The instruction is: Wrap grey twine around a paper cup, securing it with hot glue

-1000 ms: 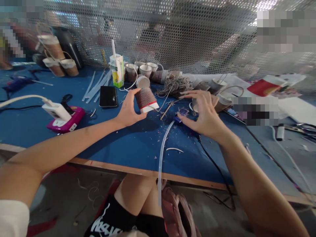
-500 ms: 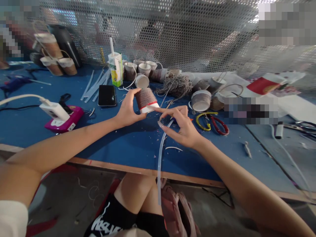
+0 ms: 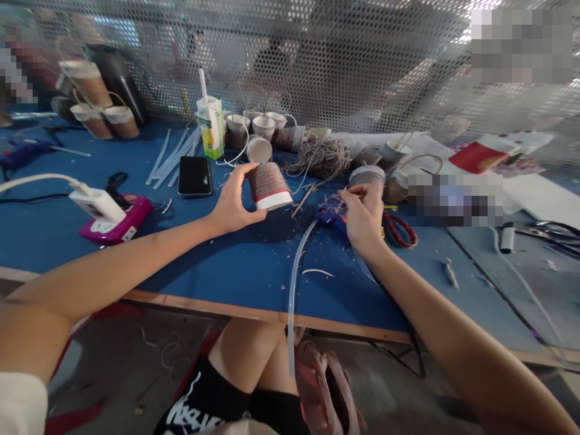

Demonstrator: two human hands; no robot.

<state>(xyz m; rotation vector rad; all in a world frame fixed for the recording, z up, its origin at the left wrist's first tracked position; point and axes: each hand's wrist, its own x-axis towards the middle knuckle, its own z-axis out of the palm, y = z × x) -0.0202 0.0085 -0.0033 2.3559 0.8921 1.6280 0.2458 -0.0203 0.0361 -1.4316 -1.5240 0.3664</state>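
Observation:
My left hand holds a paper cup wrapped in brown cord, with a red line near its white rim, tilted with the rim toward me. At the right, my right hand is closed beside a blue glue gun; its fingertips are bent together, and whatever they hold is too small to make out. A long translucent glue stick runs from the gun over the table's front edge. Behind the held cup lies another white cup.
A phone, a drink carton and a magenta power strip are on the left. Grey cord and several wrapped cups line the back. Red-handled pliers and scissors lie to the right.
My right hand has moved away from the cup's rim to the right, over the glue gun, and its fingers have drawn together. My left hand still holds the cup in nearly the same place.

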